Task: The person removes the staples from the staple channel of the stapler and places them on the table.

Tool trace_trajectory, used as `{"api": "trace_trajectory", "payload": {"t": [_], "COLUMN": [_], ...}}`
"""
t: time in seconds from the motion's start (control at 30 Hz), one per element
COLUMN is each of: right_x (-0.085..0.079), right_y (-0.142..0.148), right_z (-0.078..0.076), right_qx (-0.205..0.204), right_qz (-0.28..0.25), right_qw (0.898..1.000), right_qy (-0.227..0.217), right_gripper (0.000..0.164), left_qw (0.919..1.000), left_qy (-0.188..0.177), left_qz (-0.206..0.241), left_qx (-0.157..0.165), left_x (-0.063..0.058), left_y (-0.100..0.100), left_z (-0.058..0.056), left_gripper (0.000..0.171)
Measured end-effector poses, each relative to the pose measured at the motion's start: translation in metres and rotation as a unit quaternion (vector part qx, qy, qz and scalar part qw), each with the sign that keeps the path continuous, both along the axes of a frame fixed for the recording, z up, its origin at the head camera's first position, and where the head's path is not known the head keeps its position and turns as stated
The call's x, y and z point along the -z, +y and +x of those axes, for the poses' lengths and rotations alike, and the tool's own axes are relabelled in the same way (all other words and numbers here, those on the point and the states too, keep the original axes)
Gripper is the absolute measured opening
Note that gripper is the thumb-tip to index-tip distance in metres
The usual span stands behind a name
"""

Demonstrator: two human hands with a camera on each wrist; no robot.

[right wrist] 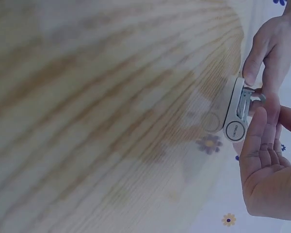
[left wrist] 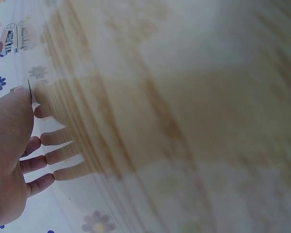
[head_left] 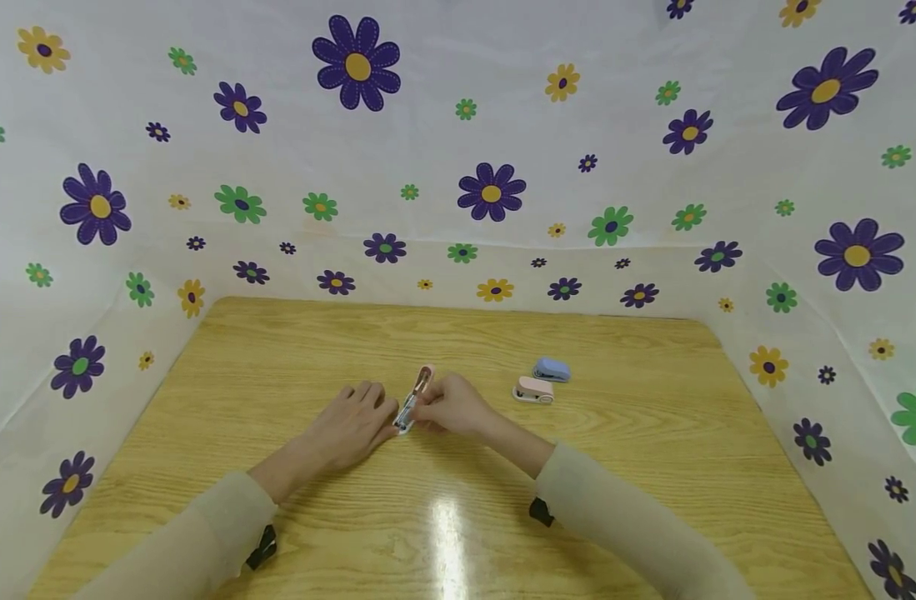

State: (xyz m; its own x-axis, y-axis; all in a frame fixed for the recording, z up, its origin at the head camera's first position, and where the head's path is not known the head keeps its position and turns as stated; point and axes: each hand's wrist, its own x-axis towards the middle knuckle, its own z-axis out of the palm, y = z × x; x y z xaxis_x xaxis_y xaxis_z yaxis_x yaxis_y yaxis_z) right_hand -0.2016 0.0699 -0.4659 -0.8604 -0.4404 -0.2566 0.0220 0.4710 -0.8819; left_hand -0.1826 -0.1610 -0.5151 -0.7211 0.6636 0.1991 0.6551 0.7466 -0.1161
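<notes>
A small pink-and-white stapler (head_left: 403,419) stands on the table with its top swung up, showing the metal staple channel (right wrist: 244,103). At its front end, my left hand (head_left: 355,423) holds the base between thumb and index finger. The other left fingertips (left wrist: 47,178) rest on the tabletop. From the other side my right hand (head_left: 453,406) pinches at the metal part by the channel, thumb and fingertips close together. Whether a small strip of staples is between them I cannot tell. In the right wrist view the round hinge end of the stapler faces the camera.
To the right on the wooden table (head_left: 277,342) lie a pink stapler (head_left: 534,389) and, just behind it, a blue stapler (head_left: 552,369), both closed. A white flower-print cloth (head_left: 427,150) walls the table at the back and sides.
</notes>
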Motion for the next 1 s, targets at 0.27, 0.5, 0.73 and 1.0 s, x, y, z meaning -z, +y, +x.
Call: {"api": "trace_trajectory", "payload": {"t": [0.27, 0.5, 0.73, 1.0], "right_x": [0.003, 0.014, 0.016, 0.017], "right_y": [0.004, -0.004, -0.014, -0.009], "right_z": [0.022, 0.036, 0.039, 0.037], "right_qx": [-0.040, -0.076, -0.065, -0.050], "right_qz": [-0.016, 0.001, 0.012, 0.017], "right_qw": [0.997, 0.994, 0.994, 0.995], "right_qy": [-0.057, -0.078, -0.092, -0.088], "right_gripper": [0.015, 0.015, 0.014, 0.012], "left_qw": [1.0000, 0.9999, 0.9998, 0.9992], "left_qy": [-0.002, -0.009, -0.015, -0.036], "left_qz": [0.009, 0.006, 0.012, 0.018], "left_qx": [0.000, 0.000, 0.001, -0.004], "left_x": [-0.003, -0.003, -0.002, -0.004], "left_y": [-0.001, -0.002, -0.002, 0.000], "left_z": [0.002, 0.001, 0.001, 0.002], "left_gripper": [0.027, 0.027, 0.027, 0.026]}}
